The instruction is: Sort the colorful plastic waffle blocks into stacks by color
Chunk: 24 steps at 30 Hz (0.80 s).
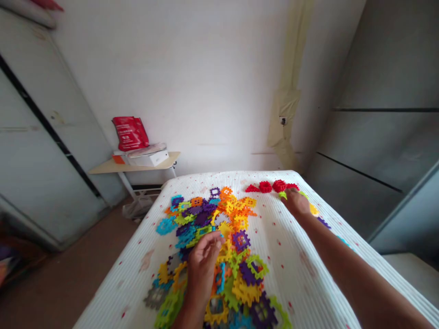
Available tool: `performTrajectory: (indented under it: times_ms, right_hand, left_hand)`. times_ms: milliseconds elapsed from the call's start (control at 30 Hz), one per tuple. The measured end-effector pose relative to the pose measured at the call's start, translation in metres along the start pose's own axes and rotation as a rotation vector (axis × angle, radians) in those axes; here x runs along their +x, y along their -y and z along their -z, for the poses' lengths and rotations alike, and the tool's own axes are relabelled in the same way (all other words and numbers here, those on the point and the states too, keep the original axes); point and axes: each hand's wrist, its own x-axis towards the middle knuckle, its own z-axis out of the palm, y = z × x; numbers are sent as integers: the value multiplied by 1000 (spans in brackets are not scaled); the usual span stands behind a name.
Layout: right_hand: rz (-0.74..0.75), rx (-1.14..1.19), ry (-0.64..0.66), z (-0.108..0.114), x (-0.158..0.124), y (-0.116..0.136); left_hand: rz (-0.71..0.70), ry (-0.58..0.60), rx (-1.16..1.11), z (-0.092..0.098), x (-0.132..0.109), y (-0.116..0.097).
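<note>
Hovering: left hand [201, 262] over colourful pieces [247, 292], fingers loosely curled, apart | right hand [297, 202] at green piece [282, 195], fingers: cannot tell

a home, shown by patterned cloth [288, 269], toy pieces [202, 217] and a small table [106, 167]

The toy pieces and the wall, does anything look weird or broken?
Many toy pieces lie in a jumbled pile, but none looks clearly broken. The wall has the odd bit: an uneven tan strip, maybe tape, around the socket, standing out against the pale paint.
</note>
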Motion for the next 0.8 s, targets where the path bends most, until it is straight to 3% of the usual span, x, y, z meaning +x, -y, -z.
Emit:
performTrajectory:
  times_ms: [167,267,367,500,600,633,800]
  right_hand:
    - [300,34,-67,-15,-37,16]
    - [453,83,-52,-34,-59,19]
    - [527,130,-92,-47,-70,18]
    - [554,164,-155,-52,-70,17]
    - [552,150,-168,-54,-69,17]
    - [548,147,-167,-55,-69,17]
    - [521,141,-159,-57,-69,18]
  left_hand:
    - [-57,-9,-7,1,-6,-8]
    - [-110,-35,-6,9,-16,-30]
    - [-194,-51,74,28,-15,-58]
    - [-281,-148,409,72,23,-77]
    - [-362,-51,936,102,67,-68]
    - [-361,-14,1007,108,80,-62]
    - [-365,86,1177,106,117,-33]
